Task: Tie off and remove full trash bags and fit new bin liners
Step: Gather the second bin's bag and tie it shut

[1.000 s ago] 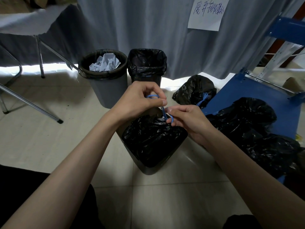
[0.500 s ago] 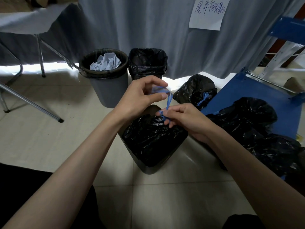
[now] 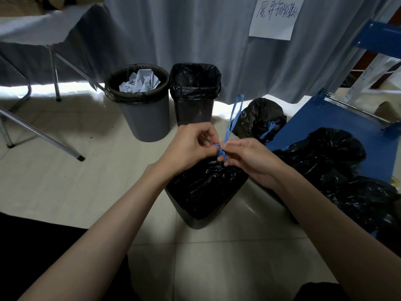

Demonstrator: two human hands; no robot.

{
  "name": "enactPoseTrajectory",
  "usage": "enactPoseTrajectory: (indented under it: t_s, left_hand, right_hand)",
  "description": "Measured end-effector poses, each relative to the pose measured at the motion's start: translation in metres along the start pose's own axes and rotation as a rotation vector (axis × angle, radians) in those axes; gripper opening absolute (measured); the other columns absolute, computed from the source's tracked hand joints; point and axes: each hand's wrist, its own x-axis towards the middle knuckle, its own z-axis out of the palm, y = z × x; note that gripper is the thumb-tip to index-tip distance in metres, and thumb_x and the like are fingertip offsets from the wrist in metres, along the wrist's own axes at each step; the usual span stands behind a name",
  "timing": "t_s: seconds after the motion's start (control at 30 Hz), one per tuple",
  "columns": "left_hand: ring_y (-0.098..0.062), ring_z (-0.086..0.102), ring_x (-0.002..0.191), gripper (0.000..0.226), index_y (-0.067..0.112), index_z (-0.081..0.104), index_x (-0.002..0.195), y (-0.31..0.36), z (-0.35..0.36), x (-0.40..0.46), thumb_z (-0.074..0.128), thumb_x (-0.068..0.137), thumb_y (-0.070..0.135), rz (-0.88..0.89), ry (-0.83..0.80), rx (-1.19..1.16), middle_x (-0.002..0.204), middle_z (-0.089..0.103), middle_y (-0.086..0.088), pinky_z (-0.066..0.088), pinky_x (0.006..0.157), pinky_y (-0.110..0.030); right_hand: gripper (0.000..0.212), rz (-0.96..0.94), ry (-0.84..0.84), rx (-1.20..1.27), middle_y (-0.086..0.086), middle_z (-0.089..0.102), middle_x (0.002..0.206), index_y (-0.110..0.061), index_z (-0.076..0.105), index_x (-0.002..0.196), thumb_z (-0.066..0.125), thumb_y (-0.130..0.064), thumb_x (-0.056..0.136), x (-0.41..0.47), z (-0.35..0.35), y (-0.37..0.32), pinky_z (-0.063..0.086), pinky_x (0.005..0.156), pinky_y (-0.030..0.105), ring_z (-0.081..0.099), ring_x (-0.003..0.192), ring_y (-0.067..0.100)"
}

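Tiled floor (image 3: 65,192), grey curtain (image 3: 195,29) hanging at 12 o'clock with a round bin (image 3: 141,109) of crumpled paper and a lined square bin (image 3: 195,98) sitting in front of it. Centre frame, the left hand (image 3: 191,146) and right hand (image 3: 249,159) are both pinching the blue drawstring (image 3: 233,118) at the knot above the black trash bag (image 3: 206,187) sitting in the near bin, one loop sticking up toward 12. Tied black bags (image 3: 258,120) are lying at 2 to 4 o'clock by the blue platform (image 3: 347,127).

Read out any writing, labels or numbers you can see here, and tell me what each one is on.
White paper sign on the grey curtain: one handwritten line of Chinese characters, too scrawled to read with confidence.
Crumpled paper in the round grey bin: dark marks, too small to read.
Nothing else carries text.
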Motion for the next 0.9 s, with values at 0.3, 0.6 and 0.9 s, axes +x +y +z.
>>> enactPoseTrajectory:
  t_s: [0.3,0.6,0.9]
  left_hand:
    - [-0.01,0.062,0.061,0.013,0.012,0.067,0.074,-0.006,0.001,0.001,0.08,0.074,0.009,-0.121,0.004,-0.048,0.069,0.069,-0.001,0.051,0.064,-0.021]
    - [-0.014,0.062,0.072,0.02,0.012,0.067,0.098,-0.012,-0.001,0.001,0.077,0.08,0.008,-0.249,-0.144,-0.237,0.081,0.07,-0.006,0.052,0.075,-0.031]
    - [-0.004,0.057,0.061,0.018,0.015,0.08,0.083,-0.006,-0.002,-0.003,0.087,0.069,0.025,-0.309,-0.17,-0.181,0.07,0.073,-0.007,0.043,0.065,-0.019]
  right_hand:
    - [0.012,-0.035,0.079,0.14,0.012,0.074,0.1,0.008,0.068,0.096,0.063,-0.001,0.091,-0.006,-0.002,0.0,0.059,0.073,0.021,0.073,0.081,0.021]
    - [0.012,-0.039,0.106,0.157,0.017,0.074,0.089,0.006,0.069,0.097,0.067,0.005,0.086,-0.003,-0.004,0.003,0.058,0.072,0.02,0.074,0.081,0.024]
    - [0.014,-0.176,0.059,-0.101,0.017,0.074,0.093,0.009,0.07,0.099,0.067,0.002,0.087,-0.004,-0.002,0.003,0.059,0.072,0.022,0.07,0.077,0.021]
